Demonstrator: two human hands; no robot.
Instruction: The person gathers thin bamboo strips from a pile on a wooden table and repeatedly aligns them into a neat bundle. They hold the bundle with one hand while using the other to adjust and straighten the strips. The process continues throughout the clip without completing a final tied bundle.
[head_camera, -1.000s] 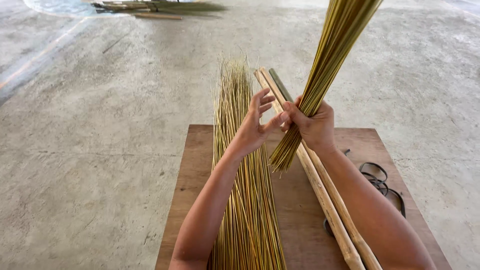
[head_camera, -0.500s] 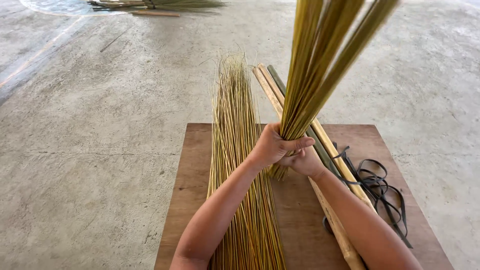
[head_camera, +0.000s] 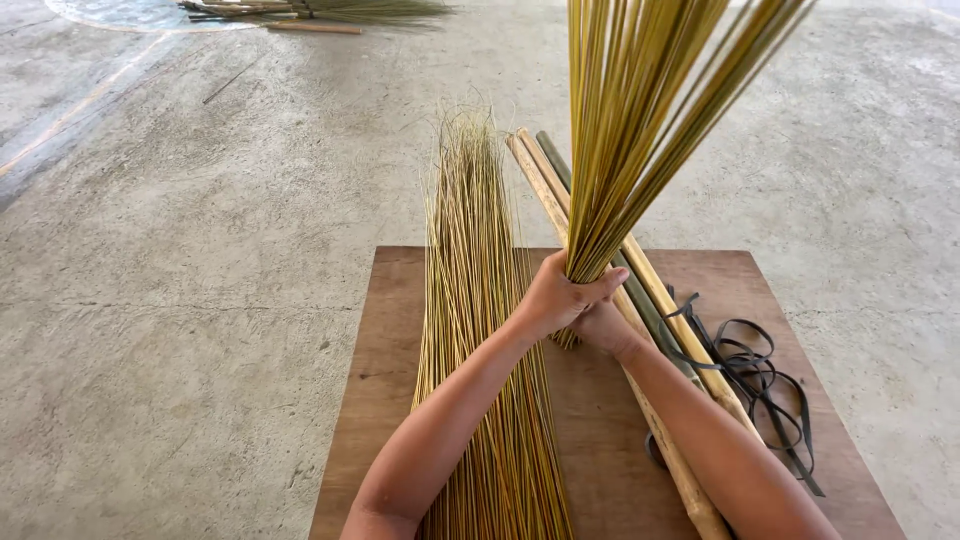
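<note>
Both hands grip one bundle of thin yellow-green sticks (head_camera: 640, 120) near its lower end, holding it upright so it fans out toward the top of the view. My left hand (head_camera: 560, 295) wraps around it from the left. My right hand (head_camera: 603, 322) clasps it just below, mostly hidden behind the left. The bundle's butt end is just above the brown wooden table (head_camera: 380, 380). A larger pile of loose sticks (head_camera: 480, 300) lies flat on the table under my left forearm, reaching past the far edge.
A few bamboo poles (head_camera: 650, 290) lie lengthwise on the table right of the hands. Dark strap loops (head_camera: 760, 380) sit beside them near the right edge. Bare concrete floor (head_camera: 200, 250) surrounds the table. More sticks lie on the floor far off (head_camera: 310, 12).
The bundle swung from leaning right to nearly upright and closer to the camera. My left hand closed around it over the right hand, and both hands dropped toward the table.
</note>
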